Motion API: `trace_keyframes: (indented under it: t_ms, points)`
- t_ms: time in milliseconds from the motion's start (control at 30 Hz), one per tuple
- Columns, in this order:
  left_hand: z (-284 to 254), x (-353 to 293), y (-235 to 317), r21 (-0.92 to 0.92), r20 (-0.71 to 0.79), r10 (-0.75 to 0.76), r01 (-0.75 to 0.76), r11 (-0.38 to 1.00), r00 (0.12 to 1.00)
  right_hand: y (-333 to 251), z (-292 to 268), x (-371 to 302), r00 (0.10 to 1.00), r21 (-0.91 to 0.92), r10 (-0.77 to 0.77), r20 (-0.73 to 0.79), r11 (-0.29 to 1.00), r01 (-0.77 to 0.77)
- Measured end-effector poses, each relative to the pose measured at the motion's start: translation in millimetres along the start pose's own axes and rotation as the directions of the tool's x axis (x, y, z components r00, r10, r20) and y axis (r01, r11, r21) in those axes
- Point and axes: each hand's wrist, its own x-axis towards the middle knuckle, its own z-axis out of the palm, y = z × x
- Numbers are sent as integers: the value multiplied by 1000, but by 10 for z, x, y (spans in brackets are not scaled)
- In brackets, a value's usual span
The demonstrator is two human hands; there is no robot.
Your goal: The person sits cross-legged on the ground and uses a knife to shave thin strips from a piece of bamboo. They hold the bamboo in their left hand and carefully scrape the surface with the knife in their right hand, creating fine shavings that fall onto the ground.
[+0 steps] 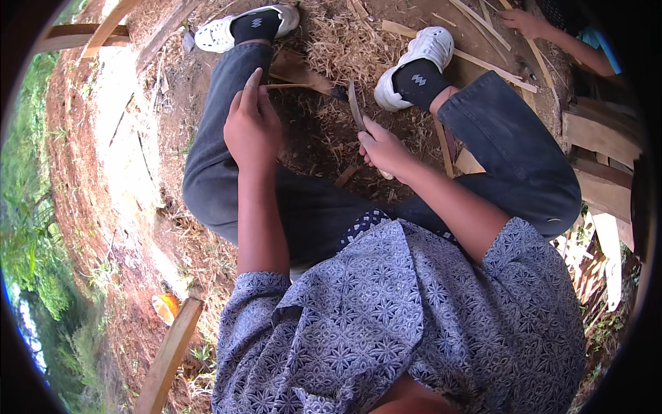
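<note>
My left hand (252, 131) is closed, its index finger stretched upward along something pale. A thin brown wooden stick (284, 85) juts out to the right from its fingers; the rest of the stick is hidden in the grip. My right hand (383, 146) is wrapped round the handle of a knife (354, 105). Its narrow, slightly curved blade points up and away from me, apart from the stick. The pale butt of the handle shows below the fist. Between my feet lies a heap of wood shavings (338, 48).
White shoes (412, 65) on my feet flank the shavings. Long wood strips (486, 65) lie at the far right, near another person's hand (527, 24). Wood pieces (600, 138) are stacked at right. A wooden beam (171, 352) stands at lower left, beside an orange object (165, 308).
</note>
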Motion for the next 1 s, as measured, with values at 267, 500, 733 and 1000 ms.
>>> trace_keyframes:
  t_ms: [267, 500, 733, 1000]
  points:
    - [-53, -124, -194, -238, -28, -1, -6, 971, 1000, -512, 208, 242, 895, -190, -443, 51, 876, 444]
    - [-136, -10, 14, -389, 27, -206, 200, 899, 978, -539, 107, 294, 956, 43, -291, -26, 955, 292]
    - [-51, -22, -6, -485, 1, -203, 178, 856, 979, -855, 129, 29, 955, 31, -282, 93, 959, 280]
    - [-38, -42, 40, -406, 56, 24, 0, 914, 998, -672, 209, 119, 897, 148, -440, 49, 891, 429]
